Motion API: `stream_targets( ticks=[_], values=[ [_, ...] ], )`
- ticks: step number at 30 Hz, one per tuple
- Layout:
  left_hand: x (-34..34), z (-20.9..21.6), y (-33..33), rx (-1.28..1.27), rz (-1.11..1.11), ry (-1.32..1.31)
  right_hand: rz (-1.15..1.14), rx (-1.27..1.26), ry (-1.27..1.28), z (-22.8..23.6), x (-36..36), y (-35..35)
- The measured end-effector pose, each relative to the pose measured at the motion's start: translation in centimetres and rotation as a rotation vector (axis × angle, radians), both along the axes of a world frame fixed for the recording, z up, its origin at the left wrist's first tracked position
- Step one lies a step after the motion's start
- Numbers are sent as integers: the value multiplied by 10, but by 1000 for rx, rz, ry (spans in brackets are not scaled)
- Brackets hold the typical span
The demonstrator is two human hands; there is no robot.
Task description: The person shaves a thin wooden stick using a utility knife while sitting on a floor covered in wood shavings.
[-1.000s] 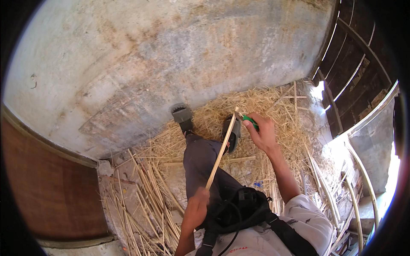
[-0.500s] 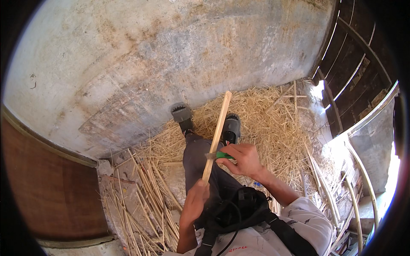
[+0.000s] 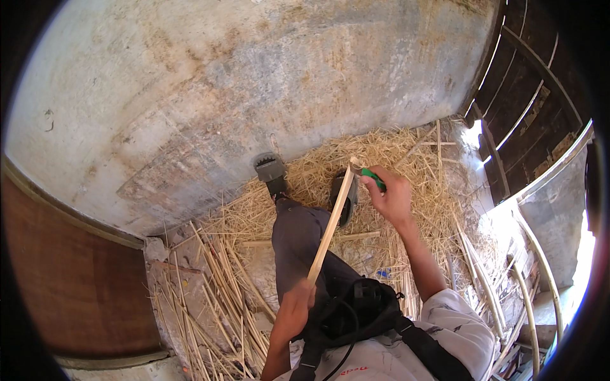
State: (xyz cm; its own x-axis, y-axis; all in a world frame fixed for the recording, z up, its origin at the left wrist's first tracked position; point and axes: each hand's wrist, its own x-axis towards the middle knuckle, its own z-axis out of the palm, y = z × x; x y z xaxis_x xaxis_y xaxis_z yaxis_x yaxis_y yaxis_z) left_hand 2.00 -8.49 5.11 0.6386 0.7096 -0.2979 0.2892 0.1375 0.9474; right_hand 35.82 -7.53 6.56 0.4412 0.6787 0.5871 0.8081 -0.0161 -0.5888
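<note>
- Weathered grey concrete wall [image 3: 254, 82] across the top of the view, stained and patchy, with loose straw [image 3: 406, 159] heaped on the floor at its foot.
- Dark slatted wood [image 3: 534, 76] at right, bent by the lens; pale curved canes [image 3: 534, 279] along the lower right edge, their ends cut off by the rim.
- Brown rounded surface [image 3: 76, 279] at lower left, only partly in frame, kind hard to tell.
- Left hand [image 3: 304, 297] closed around the lower end of a pale wooden strip [image 3: 330, 225], fingers mostly hidden from above.
- Right hand [image 3: 389, 193] closed on a green-handled tool [image 3: 372, 178] at the strip's upper end; blade too small to make out, contact with the wood not clear.
- Strip long, thin, flat and light tan, slanting up from the lap to just above the feet, crossing a grey trouser leg [image 3: 298, 241].
- Two dark shoes [image 3: 271, 171] planted in the straw, the right one largely hidden behind the strip.
- Black strapped pouch [image 3: 356, 314] at the chest, lower part cut off by the frame edge.
</note>
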Motion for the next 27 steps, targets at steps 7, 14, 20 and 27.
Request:
stream_targets(
  ticks=[7,14,20,27],
  values=[
    [3,-4,0,75,8,-37,92,-44,65,-5,-4,-3],
    [22,15,9,114,96,-9,371,46,-93,-14,-52,-17],
    [28,15,17,99,138,-90,457,30,-146,-8,-75,-26],
    [27,14,15,136,136,-81,298,71,-163,-2,-60,-21]
  ],
)
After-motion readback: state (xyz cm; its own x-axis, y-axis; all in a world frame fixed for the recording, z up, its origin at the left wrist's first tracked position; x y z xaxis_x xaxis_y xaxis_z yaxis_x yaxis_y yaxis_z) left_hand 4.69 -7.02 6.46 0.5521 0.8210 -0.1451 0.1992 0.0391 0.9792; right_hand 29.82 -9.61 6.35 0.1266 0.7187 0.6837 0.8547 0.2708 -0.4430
